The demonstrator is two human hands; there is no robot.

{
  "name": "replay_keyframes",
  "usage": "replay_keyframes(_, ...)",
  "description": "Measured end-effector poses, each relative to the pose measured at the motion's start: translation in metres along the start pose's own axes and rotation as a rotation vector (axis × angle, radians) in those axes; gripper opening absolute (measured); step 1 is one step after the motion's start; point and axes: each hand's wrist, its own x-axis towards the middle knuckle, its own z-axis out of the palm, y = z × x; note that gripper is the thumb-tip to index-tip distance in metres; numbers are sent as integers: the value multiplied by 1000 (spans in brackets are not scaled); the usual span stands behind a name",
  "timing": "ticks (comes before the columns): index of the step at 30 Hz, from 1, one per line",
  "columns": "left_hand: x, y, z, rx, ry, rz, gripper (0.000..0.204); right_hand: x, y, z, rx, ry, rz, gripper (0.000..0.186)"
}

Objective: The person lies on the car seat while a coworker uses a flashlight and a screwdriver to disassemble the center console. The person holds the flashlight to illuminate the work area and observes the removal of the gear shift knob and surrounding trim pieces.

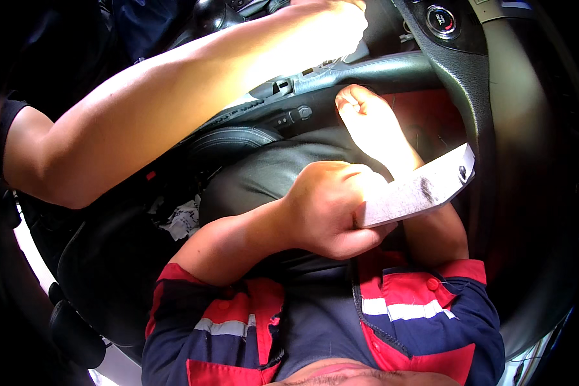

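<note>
My left hand [338, 209] grips a long, flat, pale grey bar [421, 190] with a dark smudge and a small dark fitting near its far end, which points up to the right and lies across my right forearm. Farther forward, in bright light, my right hand [363, 116] is closed with its fingers curled, near the dark trim of the car's centre; what it holds, if anything, I cannot make out. My thighs in dark trousers lie under both hands.
Another person's arm [141, 112] stretches across the upper left toward the console [457, 71], which carries a round dial [441, 22]. A black seat [93, 276], crumpled paper [180, 222] and a dark trim rail [379, 67] surround me. A red surface [424, 109] shows beyond my right hand.
</note>
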Motion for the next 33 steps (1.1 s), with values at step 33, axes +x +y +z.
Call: replay_keyframes(33,-6,15,-11,-11,109,80,13,3,34,8,181,17,-24,8)
